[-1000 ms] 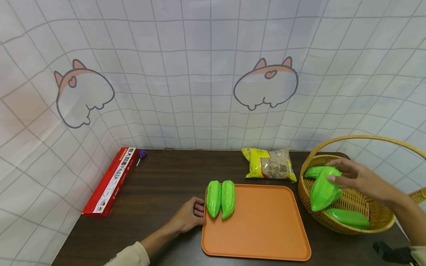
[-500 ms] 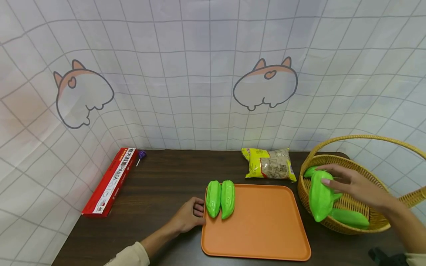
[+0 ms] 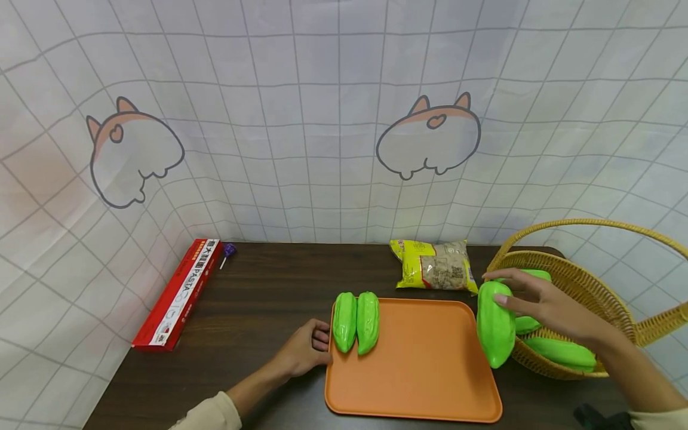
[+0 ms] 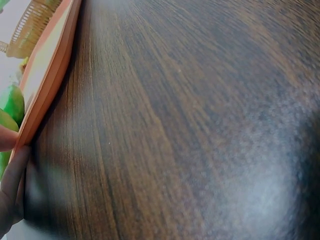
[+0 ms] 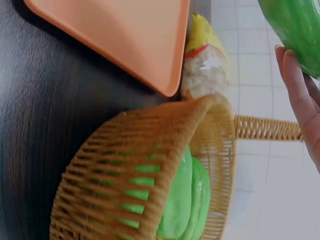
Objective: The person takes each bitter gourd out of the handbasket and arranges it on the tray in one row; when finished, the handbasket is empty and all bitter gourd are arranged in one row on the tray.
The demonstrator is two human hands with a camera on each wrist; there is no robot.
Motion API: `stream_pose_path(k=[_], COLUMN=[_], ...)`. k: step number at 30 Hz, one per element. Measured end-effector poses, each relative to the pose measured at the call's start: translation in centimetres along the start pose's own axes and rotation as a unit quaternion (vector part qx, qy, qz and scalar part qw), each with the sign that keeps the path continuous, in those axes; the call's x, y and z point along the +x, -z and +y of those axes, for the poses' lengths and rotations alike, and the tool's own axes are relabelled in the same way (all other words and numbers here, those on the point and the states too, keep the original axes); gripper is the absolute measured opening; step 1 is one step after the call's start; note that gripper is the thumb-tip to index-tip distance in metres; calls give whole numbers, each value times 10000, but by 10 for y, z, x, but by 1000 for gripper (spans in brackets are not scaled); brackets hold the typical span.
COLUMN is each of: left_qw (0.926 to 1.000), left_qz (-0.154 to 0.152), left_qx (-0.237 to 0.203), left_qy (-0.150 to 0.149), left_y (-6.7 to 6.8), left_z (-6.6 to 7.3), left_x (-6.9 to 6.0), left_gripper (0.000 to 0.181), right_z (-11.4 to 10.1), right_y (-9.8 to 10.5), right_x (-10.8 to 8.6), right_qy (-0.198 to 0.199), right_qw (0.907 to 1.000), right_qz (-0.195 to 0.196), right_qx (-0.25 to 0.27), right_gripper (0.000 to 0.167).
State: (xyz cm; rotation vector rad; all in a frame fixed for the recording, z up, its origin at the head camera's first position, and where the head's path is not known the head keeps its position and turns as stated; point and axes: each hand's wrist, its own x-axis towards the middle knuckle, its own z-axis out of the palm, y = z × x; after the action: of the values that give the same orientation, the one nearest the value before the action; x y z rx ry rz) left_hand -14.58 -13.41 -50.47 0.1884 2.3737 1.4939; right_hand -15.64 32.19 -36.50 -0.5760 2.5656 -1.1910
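My right hand (image 3: 543, 304) pinches a green star fruit (image 3: 495, 334) near its upper end, thumb on the near side. The fruit hangs tip down over the tray's right edge, beside the wicker basket (image 3: 588, 292). The right wrist view shows fingertips (image 5: 294, 75) against the fruit (image 5: 300, 32). My left hand (image 3: 305, 351) grips the left rim of the orange tray (image 3: 414, 376); in the left wrist view, fingers (image 4: 15, 172) meet the tray's rim (image 4: 50, 95). Two star fruits, one (image 3: 344, 322) beside another (image 3: 368, 322), lie upright-wise at the tray's upper left.
More green star fruits (image 3: 561, 353) lie in the basket, partly hidden by my right hand. A yellow bag (image 3: 435, 266) lies behind the tray. At the left are a red pasta box (image 3: 180, 292) and a purple lollipop (image 3: 229, 249). A patterned white cloth (image 3: 322, 149) backs the table.
My right hand has moved left with the star fruit, from above the basket to the tray's right edge; the fruit now hangs more vertically. The left hand and tray have stayed put.
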Motion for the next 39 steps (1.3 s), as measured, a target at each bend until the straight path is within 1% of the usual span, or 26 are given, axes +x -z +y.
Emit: stream_pose_path(k=[4, 12, 17, 23, 32, 37, 39], left_qw=[10000, 10000, 10000, 9999, 9999, 9999, 9999], left_qz=[7, 25, 47, 49, 38, 48, 55], left_qx=[12, 47, 64, 90, 74, 75, 74], left_qy=[-19, -11, -29, -40, -62, -79, -72], left_y=[0, 0, 1, 1, 2, 1, 1], left_z=[0, 0, 0, 0, 0, 0, 0], left_x=[0, 0, 0, 0, -1, -1, 0], left_gripper=[64, 63, 63, 63, 62, 62, 63], right_z=[-2, 0, 1, 3, 12, 13, 12], right_y=[-6, -19, -29, -39, -52, -60, -62], right_x=[5, 18, 27, 37, 51, 57, 60], right_qy=[42, -20, 80, 62, 220, 230, 175], right_qw=[10000, 9973, 9952, 9918, 9863, 9874, 9876], right_qz=[-74, -479, -672, -839, -1206, -1171, -1170], right_qx=[12, 549, 713, 967, 1108, 1042, 1030], right_gripper=[38, 38, 40, 42, 48, 49, 49])
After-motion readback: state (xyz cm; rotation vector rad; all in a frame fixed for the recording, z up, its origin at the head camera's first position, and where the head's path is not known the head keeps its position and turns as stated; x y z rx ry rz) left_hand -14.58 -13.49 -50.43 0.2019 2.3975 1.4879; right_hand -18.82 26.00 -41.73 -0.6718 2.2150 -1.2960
